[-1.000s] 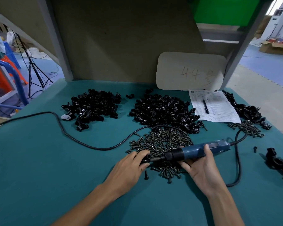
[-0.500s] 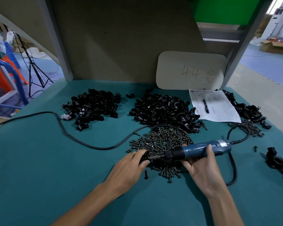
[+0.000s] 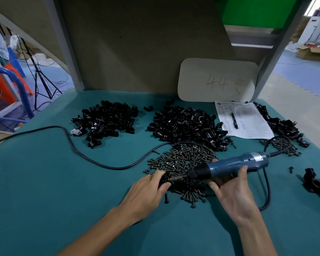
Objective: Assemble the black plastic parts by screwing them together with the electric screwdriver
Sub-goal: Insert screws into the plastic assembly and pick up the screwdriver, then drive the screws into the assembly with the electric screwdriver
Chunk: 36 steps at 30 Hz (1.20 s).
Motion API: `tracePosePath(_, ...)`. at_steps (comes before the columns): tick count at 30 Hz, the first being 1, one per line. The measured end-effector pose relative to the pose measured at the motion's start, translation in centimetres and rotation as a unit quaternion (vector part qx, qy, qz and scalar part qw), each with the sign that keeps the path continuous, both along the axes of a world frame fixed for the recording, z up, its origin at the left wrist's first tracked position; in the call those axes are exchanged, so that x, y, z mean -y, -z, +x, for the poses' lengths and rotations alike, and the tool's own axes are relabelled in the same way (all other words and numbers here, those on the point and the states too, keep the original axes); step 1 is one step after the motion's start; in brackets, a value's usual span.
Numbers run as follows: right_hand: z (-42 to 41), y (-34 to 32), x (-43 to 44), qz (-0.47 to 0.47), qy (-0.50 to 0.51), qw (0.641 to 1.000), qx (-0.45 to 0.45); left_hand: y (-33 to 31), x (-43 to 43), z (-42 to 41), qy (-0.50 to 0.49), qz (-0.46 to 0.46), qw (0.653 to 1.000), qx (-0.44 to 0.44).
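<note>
Left hand (image 3: 146,189), right hand (image 3: 235,197) bare; forearms bare up to frame edge.

Electric screwdriver (image 3: 235,164): blue body, black nose, held near-level above the screws, bit pointing left, gripped by right hand (image 3: 233,193).
Black plastic parts: three loose heaps across the far side: left (image 3: 105,121), centre (image 3: 187,126), right (image 3: 281,122).
Screws (image 3: 183,159): dark heap, centre, just nearer than the centre heap.

Factory assembly bench: beyond the left hand (image 3: 146,189), heaps of small black plastic parts (image 3: 185,124) and dark metal screws (image 3: 183,159) cover a teal worktable (image 3: 44,182). Far beyond the right hand (image 3: 231,191), brown cardboard cartons (image 3: 307,53) sit on a blue floor (image 3: 303,71).
</note>
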State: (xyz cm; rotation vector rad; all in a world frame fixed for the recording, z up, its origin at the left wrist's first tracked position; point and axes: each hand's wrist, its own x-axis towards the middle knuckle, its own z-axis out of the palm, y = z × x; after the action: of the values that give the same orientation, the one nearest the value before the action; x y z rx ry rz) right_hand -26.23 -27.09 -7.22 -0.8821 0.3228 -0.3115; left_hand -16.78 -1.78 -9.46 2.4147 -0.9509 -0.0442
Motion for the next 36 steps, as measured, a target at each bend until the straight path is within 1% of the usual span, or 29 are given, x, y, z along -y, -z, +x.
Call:
tracePosePath(2, 0.0, -0.1, -0.1, 0.014, 0.006, 1.000, 0.005, 0.1, 0.0, -0.1, 0.011, 0.007, 1.000, 0.004)
tracePosePath(6, 0.1, -0.3, -0.1, 0.027, 0.028, 0.999, 0.007, 0.0, -0.3, -0.3, 0.014, -0.008, 1.000, 0.009)
tracePosePath(10, 0.4, -0.7, -0.6, 0.018, 0.046, 0.999, -0.010, -0.3, -0.5, -0.4, 0.026, -0.034, 0.999, -0.026)
tracePosePath(13, 0.6, -1.6, 0.1, 0.036, 0.084, 0.996, -0.020, -0.8, -1.2, -0.3, 0.017, -0.104, 0.988, -0.111)
tracePosePath(15, 0.3, -2.6, 1.9, 0.037, 0.149, 0.987, -0.045, -1.4, -2.0, 0.0, -0.012, -0.146, 0.971, -0.190)
tracePosePath(16, 0.1, -3.1, 2.8, 0.007, 0.177, 0.981, -0.075, -1.7, -2.4, 0.2, -0.029, -0.158, 0.960, -0.231)
tracePosePath(17, -0.2, -3.4, 3.7, -0.048, 0.192, 0.973, -0.115, -1.9, -2.5, 0.4, -0.044, -0.170, 0.946, -0.272)
tracePosePath(19, -0.8, -3.3, 5.1, -0.183, 0.190, 0.945, -0.194, -2.4, -2.4, 1.1, -0.071, -0.208, 0.909, -0.353)
tracePosePath(21, -1.8, -2.9, 5.6, -0.324, 0.170, 0.892, -0.266, -3.2, -2.1, 1.7, -0.075, -0.247, 0.873, -0.415)
tracePosePath(22, -2.3, -2.8, 5.6, -0.386, 0.155, 0.858, -0.303, -3.5, -1.9, 1.8, -0.067, -0.261, 0.865, -0.423)
tracePosePath(25, -3.2, -2.4, 5.0, -0.522, 0.117, 0.748, -0.393, -3.7, -1.6, 1.6, -0.054, -0.275, 0.873, -0.399)
tracePosePath(26, -3.2, -2.2, 4.9, -0.546, 0.118, 0.723, -0.407, -3.6, -1.5, 1.6, -0.066, -0.268, 0.880, -0.386)
tracePosePath(29, -2.9, -2.2, 4.0, -0.580, 0.131, 0.675, -0.437, -3.3, -1.4, 1.4, -0.103, -0.227, 0.912, -0.325)
tracePosePath(31, -2.9, -2.7, 3.1, -0.619, 0.154, 0.637, -0.433, -3.1, -1.5, 1.5, -0.090, -0.200, 0.928, -0.301)
tracePosePath(33, -2.7, -3.2, 1.7, -0.684, 0.187, 0.599, -0.372, -3.1, -1.6, 1.5, -0.057, -0.149, 0.948, -0.275)
tracePosePath(34, -2.4, -3.3, 0.8, -0.709, 0.187, 0.597, -0.325, -3.0, -1.6, 1.5, -0.043, -0.123, 0.957, -0.260)
tracePosePath(35, -2.0, -3.3, -0.4, -0.722, 0.160, 0.614, -0.278, -3.0, -1.6, 1.5, -0.036, -0.104, 0.962, -0.248)
tracePosePath(36, -1.6, -3.1, -1.5, -0.727, 0.110, 0.635, -0.237, -2.9, -1.6, 1.5, -0.041, -0.098, 0.965, -0.242)
